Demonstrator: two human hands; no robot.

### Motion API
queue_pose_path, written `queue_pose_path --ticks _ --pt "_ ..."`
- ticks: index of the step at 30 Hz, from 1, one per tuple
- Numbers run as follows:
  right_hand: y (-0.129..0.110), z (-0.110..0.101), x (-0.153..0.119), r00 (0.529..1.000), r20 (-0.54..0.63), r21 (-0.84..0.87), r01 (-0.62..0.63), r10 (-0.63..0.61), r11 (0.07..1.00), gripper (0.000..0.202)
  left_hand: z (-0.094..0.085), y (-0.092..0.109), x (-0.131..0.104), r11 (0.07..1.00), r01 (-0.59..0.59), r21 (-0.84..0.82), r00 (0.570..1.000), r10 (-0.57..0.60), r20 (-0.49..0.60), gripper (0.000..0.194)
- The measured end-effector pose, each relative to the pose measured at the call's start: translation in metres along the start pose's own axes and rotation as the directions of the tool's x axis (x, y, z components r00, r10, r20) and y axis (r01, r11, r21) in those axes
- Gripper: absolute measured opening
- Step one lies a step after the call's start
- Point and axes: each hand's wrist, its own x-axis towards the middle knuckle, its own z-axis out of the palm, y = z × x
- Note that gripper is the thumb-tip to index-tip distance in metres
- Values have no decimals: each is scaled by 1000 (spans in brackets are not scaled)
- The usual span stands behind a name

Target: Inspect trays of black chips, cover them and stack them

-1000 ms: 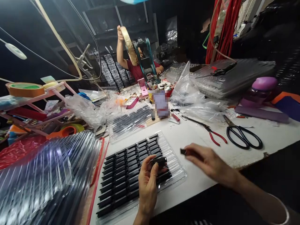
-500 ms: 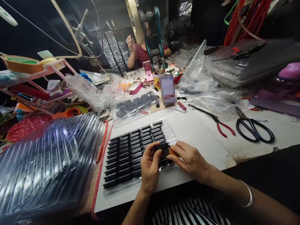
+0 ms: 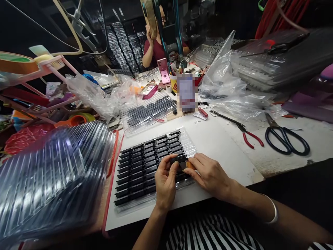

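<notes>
Right hand (image 3: 210, 175), one second ago well apart at three o'clock of the left hand (image 3: 166, 180), has come in beside it. Left grip: clamped on a black slotted part (image 3: 180, 158), held above the tray (image 3: 189, 144). Right grip: pinched on an orange piece (image 3: 190, 165) at the part's four o'clock; contact with the part cannot be confirmed. Assessment: both hands appear engaged on one part, its tray lying toward ten o'clock.

1 ridged black part (image 3: 180, 158) is held beside 1 orange piece (image 3: 190, 165).
</notes>
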Motion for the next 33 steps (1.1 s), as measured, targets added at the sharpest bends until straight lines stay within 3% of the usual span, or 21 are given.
queue_pose_path --ticks 6,12,18,22,25,28,33 --pt "1 14 -1 998 -58 -46 36 -39 998 35 4 3 -3 986 -110 127 988 122 -91 17" --pt "2 15 -4 995 -94 24 34 -32 999 39 1 -2 -7 964 -214 156 973 224 -51 18" --pt "-1 11 -6 999 -43 83 -9 13 997 39 -3 -10 -7 935 -305 182 950 312 -8 27" --pt "3 -7 -6 999 -15 124 32 -30 992 37 1 -4 -5 982 -181 61 983 180 20 21" --pt "10 -26 -7 998 -41 210 60 -52 976 30 4 2 -4 996 -33 -82 986 46 161 15" --pt "15 -38 -10 999 3 332 34 -37 943 31 4 2 -4 972 86 -217 938 -6 346 17" --pt "16 -42 -13 996 91 573 -40 -15 819 25 3 -1 -4 865 323 -385 815 -47 577 30"
